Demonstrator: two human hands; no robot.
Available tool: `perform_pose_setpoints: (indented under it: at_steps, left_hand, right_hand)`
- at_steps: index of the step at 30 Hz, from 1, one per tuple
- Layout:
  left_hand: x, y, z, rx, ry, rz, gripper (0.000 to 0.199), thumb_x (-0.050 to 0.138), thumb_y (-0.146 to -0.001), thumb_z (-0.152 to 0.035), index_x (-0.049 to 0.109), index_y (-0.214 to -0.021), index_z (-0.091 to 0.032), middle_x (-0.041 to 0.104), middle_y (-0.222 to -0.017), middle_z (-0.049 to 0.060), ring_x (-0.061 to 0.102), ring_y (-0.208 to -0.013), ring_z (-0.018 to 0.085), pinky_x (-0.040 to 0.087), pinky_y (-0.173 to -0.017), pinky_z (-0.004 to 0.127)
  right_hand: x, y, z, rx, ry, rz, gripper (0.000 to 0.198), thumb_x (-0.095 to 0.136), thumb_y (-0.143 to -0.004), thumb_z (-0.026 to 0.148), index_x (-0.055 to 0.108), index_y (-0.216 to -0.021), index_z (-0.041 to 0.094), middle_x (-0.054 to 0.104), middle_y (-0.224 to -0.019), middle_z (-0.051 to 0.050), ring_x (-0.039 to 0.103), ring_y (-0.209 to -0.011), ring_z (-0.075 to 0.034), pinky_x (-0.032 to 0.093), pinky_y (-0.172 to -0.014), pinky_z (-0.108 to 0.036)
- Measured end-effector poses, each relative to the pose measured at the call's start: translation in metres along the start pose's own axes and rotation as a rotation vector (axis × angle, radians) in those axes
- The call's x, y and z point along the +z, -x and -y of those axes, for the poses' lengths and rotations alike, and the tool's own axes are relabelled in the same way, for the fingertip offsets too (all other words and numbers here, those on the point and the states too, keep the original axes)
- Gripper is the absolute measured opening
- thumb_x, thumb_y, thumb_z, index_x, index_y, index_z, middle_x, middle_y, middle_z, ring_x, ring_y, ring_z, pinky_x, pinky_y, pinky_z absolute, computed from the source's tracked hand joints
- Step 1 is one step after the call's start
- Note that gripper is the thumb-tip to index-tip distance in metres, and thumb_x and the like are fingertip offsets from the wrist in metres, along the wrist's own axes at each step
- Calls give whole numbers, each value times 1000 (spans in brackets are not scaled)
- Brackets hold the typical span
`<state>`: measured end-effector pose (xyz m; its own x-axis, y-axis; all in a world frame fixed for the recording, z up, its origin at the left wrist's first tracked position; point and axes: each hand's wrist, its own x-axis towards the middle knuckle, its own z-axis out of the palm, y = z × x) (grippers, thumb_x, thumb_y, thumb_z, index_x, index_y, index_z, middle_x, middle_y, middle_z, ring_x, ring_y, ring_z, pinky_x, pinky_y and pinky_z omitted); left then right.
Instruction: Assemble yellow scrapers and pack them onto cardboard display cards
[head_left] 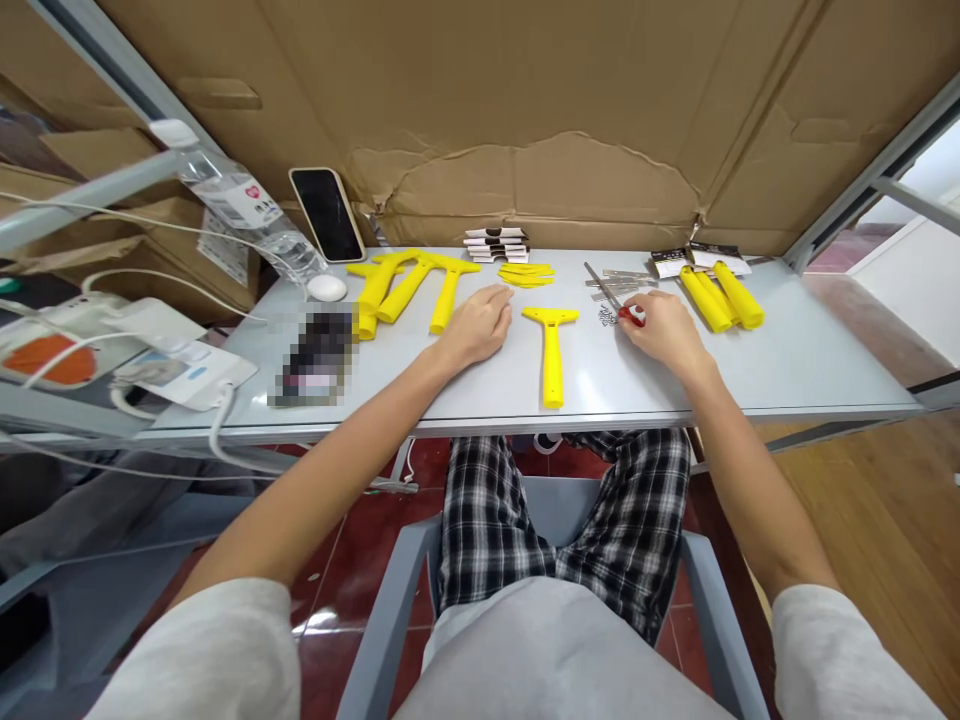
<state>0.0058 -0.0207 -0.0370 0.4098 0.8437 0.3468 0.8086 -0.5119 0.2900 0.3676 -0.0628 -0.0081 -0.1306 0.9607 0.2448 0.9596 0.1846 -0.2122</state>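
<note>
Head view, left to right: one bottle bore a label with a red heart, its lettering too small to read. At least three yellow scrapers lay grouped beside the left hand, whose fingers rested nearly together; I could not tell whether anything lay beneath them. Beyond it sat stacked packets and several yellow strips. One yellow scraper lay alone between the hands. The right hand pinched one red-handled screwdriver near uncounted screws and metal strips. Three yellow handles lay farthest right.
</note>
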Motion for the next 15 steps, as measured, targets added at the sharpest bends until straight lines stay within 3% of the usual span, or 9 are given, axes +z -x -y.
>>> perform_pose_setpoints:
  at_steps: [3,6,9,12,15]
  left_hand:
    - [3,3,0,46,29,43,63,43,-113,-34,62,-168,-9,61,-176,19,54,-169,31,38,-146,49]
    - [0,2,-1,108,13,66,72,50,-108,-38,56,-173,-7,58,-179,21,51,-171,33,37,-146,50]
    - [-5,-2,-2,264,27,124,76,49,-108,-38,51,-177,-7,49,-186,18,44,-176,32,33,-147,51]
    - [-8,-7,-2,352,41,211,69,46,-110,-37,58,-174,-14,47,-187,13,41,-178,31,32,-147,55]
    - [-9,-9,-2,336,39,250,65,43,-112,-37,62,-171,-18,55,-182,11,41,-178,32,33,-146,59]
  right_hand:
    - [-6,4,-1,114,-98,65,44,58,-98,36,83,-132,22,77,-118,-10,62,-99,-14,52,-108,-32]
    - [-5,3,-9,112,-134,4,47,57,-94,32,83,-130,17,77,-120,-12,61,-98,-14,52,-107,-31]
    - [-2,0,-24,125,-116,-63,49,54,-94,32,83,-130,14,75,-122,-15,62,-105,-18,53,-112,-36]
    - [-1,-4,-40,176,-96,-105,50,52,-94,32,81,-131,13,72,-123,-18,62,-111,-21,53,-115,-41]
    - [0,-6,-54,210,-105,-155,52,49,-94,31,79,-131,11,69,-125,-20,61,-114,-23,52,-117,-44]
